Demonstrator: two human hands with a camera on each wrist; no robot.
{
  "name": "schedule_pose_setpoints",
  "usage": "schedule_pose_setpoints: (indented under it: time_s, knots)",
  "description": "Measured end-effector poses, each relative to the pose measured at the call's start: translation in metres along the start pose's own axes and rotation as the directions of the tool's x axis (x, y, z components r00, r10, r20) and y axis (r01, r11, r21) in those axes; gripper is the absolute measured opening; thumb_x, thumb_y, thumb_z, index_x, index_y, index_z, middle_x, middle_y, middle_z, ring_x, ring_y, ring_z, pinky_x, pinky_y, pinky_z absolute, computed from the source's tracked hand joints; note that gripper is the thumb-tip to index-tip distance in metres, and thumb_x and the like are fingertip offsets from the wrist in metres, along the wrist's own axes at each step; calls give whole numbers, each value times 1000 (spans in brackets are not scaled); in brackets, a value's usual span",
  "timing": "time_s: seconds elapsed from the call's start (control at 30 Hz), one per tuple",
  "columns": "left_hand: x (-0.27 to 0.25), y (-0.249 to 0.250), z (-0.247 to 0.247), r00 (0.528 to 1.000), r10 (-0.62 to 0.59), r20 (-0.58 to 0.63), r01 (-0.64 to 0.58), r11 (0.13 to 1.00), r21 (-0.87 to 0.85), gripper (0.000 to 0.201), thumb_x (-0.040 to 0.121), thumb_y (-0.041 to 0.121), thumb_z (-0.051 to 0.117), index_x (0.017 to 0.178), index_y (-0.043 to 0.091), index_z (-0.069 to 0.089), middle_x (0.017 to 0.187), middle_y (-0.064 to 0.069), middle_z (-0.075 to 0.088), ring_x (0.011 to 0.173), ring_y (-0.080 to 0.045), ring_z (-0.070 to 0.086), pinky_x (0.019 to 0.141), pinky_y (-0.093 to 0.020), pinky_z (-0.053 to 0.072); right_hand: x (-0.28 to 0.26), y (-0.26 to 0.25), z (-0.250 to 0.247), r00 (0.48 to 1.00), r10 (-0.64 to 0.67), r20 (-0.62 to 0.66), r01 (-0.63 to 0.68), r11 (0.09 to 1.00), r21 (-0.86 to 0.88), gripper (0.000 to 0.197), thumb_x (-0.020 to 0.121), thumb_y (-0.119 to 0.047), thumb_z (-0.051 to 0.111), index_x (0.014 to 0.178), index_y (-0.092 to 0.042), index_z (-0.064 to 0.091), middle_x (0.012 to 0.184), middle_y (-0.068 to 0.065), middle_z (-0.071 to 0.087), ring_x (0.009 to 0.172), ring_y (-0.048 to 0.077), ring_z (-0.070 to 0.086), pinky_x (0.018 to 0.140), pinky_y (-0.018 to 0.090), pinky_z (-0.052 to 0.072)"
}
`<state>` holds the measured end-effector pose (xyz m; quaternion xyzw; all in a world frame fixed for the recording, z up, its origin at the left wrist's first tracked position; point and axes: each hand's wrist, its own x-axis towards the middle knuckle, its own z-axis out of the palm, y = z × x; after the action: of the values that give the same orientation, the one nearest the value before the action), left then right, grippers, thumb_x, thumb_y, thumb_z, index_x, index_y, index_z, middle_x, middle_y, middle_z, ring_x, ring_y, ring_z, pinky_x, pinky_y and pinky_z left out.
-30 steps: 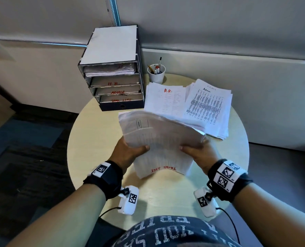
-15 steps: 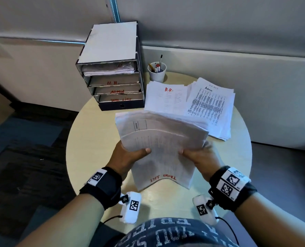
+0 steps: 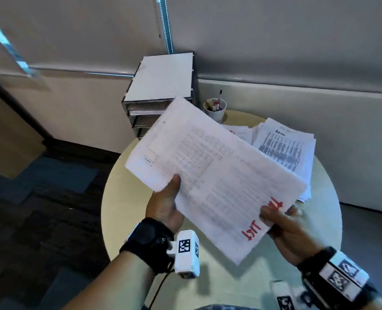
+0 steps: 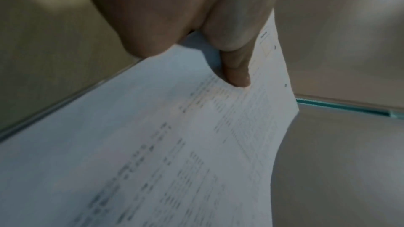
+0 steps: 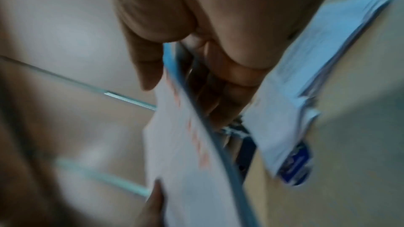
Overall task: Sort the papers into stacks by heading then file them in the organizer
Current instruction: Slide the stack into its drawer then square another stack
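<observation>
I hold a thick stack of printed papers (image 3: 212, 175) with a red handwritten heading, lifted above the round table (image 3: 118, 209) and tilted, its far corner in front of the organizer (image 3: 163, 79). My left hand (image 3: 166, 204) grips its left edge, thumb on top (image 4: 237, 73). My right hand (image 3: 279, 222) pinches the near right edge by the red heading, thumb on top and fingers underneath (image 5: 220, 92). The stack (image 5: 192, 161) shows edge-on in the right wrist view. The grey organizer has several drawers; the top one holds papers. Two other stacks lie on the table: one headed Admin (image 3: 286, 151) and one partly hidden (image 3: 241, 133).
A white cup of pens (image 3: 215, 108) stands to the right of the organizer at the table's back. A pale wall panel runs behind the table. Dark carpet (image 3: 40, 198) lies to the left, beyond the table's edge.
Both hands have raised the stack off the table and turned it clockwise, so it now slants up toward the organizer and covers its lower drawers. The view has swung left.
</observation>
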<state>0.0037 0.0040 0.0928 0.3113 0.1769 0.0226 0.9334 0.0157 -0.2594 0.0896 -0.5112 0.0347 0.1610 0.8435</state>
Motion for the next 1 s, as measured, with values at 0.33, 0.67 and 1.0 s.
schedule_pose_setpoints:
  time_s: [0.33, 0.67, 1.0]
  knots:
    - [-8, 45, -35, 995, -13, -98, 30, 985, 172, 66, 78, 10, 74, 137, -2, 50, 131, -26, 61, 112, -39, 62, 97, -57, 51, 18, -55, -17, 995, -40, -97, 24, 987, -158, 45, 68, 7, 61, 113, 6, 62, 106, 23, 71, 90, 38, 69, 77, 49, 59]
    - [-9, 60, -35, 984, 179, 24, -133, 631, 764, 38, 61, 1, 84, 98, -3, 74, 94, -18, 76, 84, -27, 71, 72, -35, 60, 16, -40, -18, 968, -242, -68, 169, 826, -538, 17, 78, 17, 68, 76, 1, 63, 53, -6, 63, 49, 7, 57, 49, 14, 49]
    - [-29, 19, -104, 980, 167, -112, -6, 581, 814, 47, 52, 10, 87, 97, 6, 75, 91, -7, 78, 83, -17, 72, 73, -31, 57, 10, 7, -48, 999, -17, 41, 39, 786, -618, 43, 52, -41, 92, 82, -15, 77, 81, -4, 77, 73, 4, 68, 70, 18, 54]
